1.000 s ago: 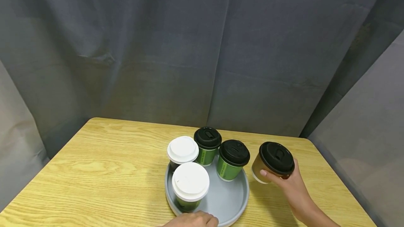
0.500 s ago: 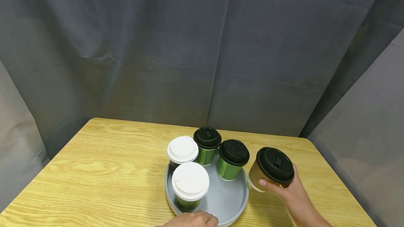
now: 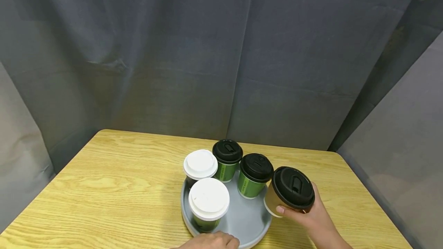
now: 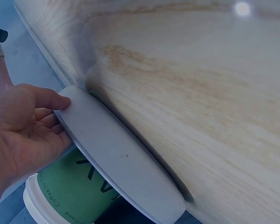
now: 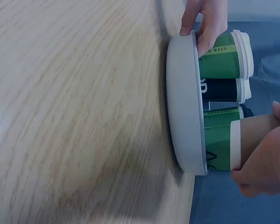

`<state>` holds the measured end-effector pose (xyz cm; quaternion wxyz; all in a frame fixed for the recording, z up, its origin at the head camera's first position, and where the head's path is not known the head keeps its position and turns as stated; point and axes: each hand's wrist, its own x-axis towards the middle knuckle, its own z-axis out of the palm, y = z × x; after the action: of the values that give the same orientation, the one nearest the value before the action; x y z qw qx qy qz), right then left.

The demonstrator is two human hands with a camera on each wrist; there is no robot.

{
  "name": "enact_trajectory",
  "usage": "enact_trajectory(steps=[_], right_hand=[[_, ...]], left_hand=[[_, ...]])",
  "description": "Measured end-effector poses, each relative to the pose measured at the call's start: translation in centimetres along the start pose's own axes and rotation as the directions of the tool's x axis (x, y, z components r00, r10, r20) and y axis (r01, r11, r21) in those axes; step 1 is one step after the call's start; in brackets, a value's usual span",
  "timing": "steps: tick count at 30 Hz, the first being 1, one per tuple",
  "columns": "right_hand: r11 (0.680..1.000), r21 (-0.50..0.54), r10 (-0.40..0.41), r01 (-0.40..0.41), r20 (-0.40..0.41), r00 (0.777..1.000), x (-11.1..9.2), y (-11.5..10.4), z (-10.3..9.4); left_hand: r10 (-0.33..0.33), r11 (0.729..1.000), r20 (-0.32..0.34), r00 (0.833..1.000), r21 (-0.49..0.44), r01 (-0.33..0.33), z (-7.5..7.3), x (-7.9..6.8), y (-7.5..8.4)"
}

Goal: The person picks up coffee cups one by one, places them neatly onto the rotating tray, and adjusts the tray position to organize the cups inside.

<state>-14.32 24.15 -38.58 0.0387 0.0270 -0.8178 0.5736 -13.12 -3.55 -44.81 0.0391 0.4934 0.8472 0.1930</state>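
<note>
My right hand (image 3: 313,220) grips a brown paper cup (image 3: 273,201) with a black lid, tilted slightly, over the right edge of a round grey tray (image 3: 243,224). In the right wrist view the white base of this brown cup (image 5: 254,135) is off the tray. At the tray's near side my left hand (image 3: 212,240) pinches the rim; in the left wrist view the thumb of the left hand (image 4: 30,126) lies against the outer wall, fingers over the edge. On the tray stand a white-lidded green cup (image 3: 209,201), a white-lidded dark cup (image 3: 200,164) and two black-lidded green cups (image 3: 227,156) (image 3: 254,174).
The tray rests on a light wood-grain table (image 3: 114,187), toward its right half. A grey curtain (image 3: 173,68) hangs behind the table's far edge, and lighter grey cloth (image 3: 398,156) hangs along the right side.
My right hand has carried the brown cup leftward and nearer, from beside the tray to over its right rim. The left hand, the tray and the other cups have stayed put.
</note>
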Motion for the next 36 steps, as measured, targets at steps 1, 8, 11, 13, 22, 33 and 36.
enact_trajectory(steps=[1,8,11,13,22,33,36], right_hand=[[1.0,0.008,-0.014,0.014,-0.003,1.0,-0.1,0.1,0.2],[0.995,-0.01,-0.096,0.096,-0.039,0.995,-0.5,0.3,1.4],[0.995,-0.014,-0.099,0.099,-0.025,0.995,-0.6,0.2,1.8],[0.997,-0.01,-0.083,0.083,-0.015,0.996,-0.6,0.1,2.0],[1.0,-0.004,-0.014,0.014,0.02,1.0,-0.6,-0.2,2.8],[1.0,0.003,-0.006,0.006,0.039,0.999,-0.5,-0.1,3.5],[1.0,0.027,-0.009,0.007,0.05,0.999,-0.4,-0.1,3.6]], left_hand=[[0.002,1.0,-0.003,1.0,0.004,-0.002,0.0,0.0,0.0],[0.024,0.999,-0.029,0.999,0.035,-0.023,0.0,-0.1,0.0],[0.018,0.999,-0.034,0.999,0.033,-0.017,0.1,0.0,0.0],[0.008,0.999,-0.034,0.999,0.036,-0.007,0.1,0.0,0.1],[0.009,0.997,-0.039,0.999,0.071,-0.006,0.1,-0.1,0.1],[-0.015,0.999,-0.047,0.999,0.03,0.017,0.1,-0.2,-0.1],[0.007,1.0,-0.05,0.999,0.003,-0.007,-0.4,-0.4,-0.1]])
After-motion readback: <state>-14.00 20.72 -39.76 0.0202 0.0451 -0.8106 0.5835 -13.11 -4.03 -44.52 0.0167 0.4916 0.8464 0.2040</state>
